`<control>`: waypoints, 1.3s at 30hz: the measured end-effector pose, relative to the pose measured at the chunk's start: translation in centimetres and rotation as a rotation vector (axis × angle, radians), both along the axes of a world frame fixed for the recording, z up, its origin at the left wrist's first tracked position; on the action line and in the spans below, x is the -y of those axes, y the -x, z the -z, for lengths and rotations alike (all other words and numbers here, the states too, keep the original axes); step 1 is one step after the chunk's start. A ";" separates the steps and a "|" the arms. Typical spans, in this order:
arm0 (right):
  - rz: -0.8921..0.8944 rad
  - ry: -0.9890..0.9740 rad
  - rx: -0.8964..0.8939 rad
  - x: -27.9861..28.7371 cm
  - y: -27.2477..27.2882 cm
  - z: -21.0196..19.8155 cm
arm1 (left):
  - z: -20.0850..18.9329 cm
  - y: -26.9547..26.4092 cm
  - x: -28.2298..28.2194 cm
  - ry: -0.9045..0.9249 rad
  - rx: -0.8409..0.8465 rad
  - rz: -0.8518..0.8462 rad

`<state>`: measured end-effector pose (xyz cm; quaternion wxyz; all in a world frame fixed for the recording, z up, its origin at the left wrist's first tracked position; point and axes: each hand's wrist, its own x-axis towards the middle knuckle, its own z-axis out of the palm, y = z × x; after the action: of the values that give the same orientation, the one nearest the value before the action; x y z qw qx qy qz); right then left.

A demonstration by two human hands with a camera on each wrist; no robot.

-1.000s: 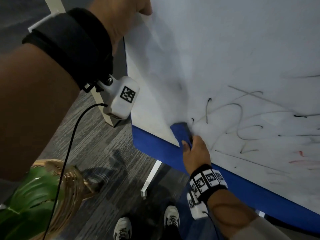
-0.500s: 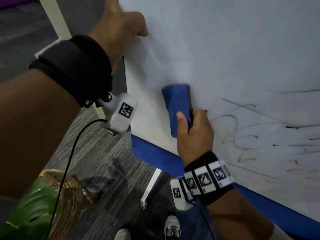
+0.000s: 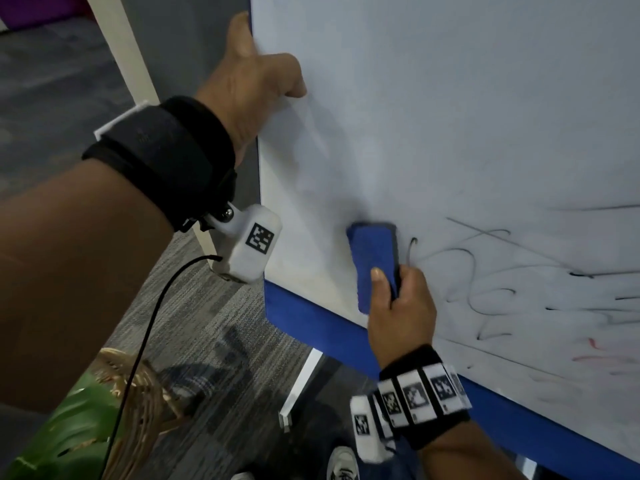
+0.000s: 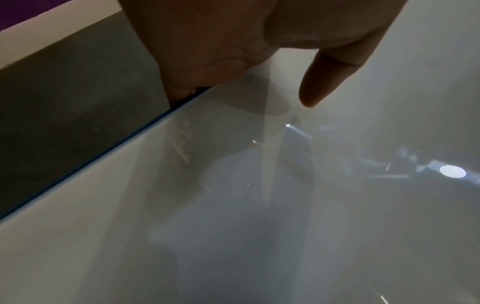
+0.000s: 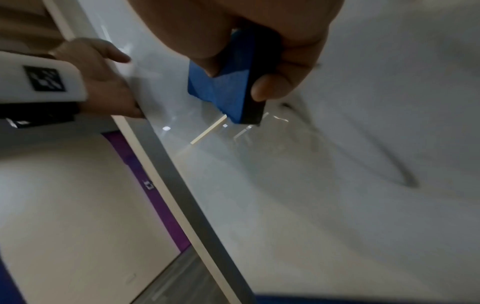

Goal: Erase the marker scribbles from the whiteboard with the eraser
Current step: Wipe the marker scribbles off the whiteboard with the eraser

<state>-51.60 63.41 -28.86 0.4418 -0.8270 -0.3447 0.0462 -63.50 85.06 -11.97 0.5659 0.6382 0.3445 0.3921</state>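
Note:
The whiteboard point(image 3: 450, 116) stands upright with black scribbles point(image 3: 485, 271) and faint red marks point(image 3: 592, 348) on its lower right part. My right hand point(image 3: 401, 306) grips a blue eraser point(image 3: 374, 261) with a dark felt side and presses it flat on the board, just left of the scribbles. The right wrist view shows the eraser point(image 5: 233, 82) pinched between thumb and fingers, a black stroke point(image 5: 389, 164) beside it. My left hand point(image 3: 249, 84) grips the board's left edge, with the thumb point(image 4: 324, 82) on the front face point(image 4: 259, 205).
A blue band point(image 3: 311, 317) runs along the board's bottom edge, above a white stand leg point(image 3: 301, 382). Grey carpet point(image 3: 207, 323) lies below. A wicker basket point(image 3: 138, 393) with a green leaf point(image 3: 69, 427) sits at the lower left. My shoes point(image 3: 343, 465) are near the board.
My right hand swept the eraser up from the board's bottom edge, then back down a little toward the scribbles. The left hand kept its hold on the board's edge.

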 end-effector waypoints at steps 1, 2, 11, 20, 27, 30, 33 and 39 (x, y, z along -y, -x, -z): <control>0.024 0.030 -0.027 0.9 -0.1 0.4 | -0.1 0.1 0.1 -0.002 -0.017 0.002; 0.039 0.050 -0.046 1.4 -0.1 0.7 | 0.0 0.1 0.0 -0.009 -0.021 0.004; -0.001 0.010 -0.033 0.0 -0.1 0.8 | -0.5 0.0 0.4 -0.008 -0.050 -0.023; -0.027 -0.007 -0.002 0.0 0.6 0.2 | -0.4 -0.1 0.6 -0.005 -0.033 -0.032; 0.021 0.076 -0.066 2.7 -1.3 3.5 | -0.3 0.2 0.5 0.000 -0.043 -0.034; 0.074 0.193 -0.146 6.9 -2.4 6.7 | 0.4 0.2 0.4 0.018 -0.046 -0.025; 0.041 0.094 -0.045 5.5 -2.9 3.8 | 1.1 0.1 0.2 0.030 -0.041 -0.032; 0.042 -0.119 0.028 2.5 -3.0 0.1 | 1.8 0.0 0.1 0.061 -0.022 -0.036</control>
<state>-48.60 60.89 -28.91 0.4860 -0.8070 -0.3355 0.0046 -63.50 84.99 -13.72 0.5742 0.6186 0.3740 0.3843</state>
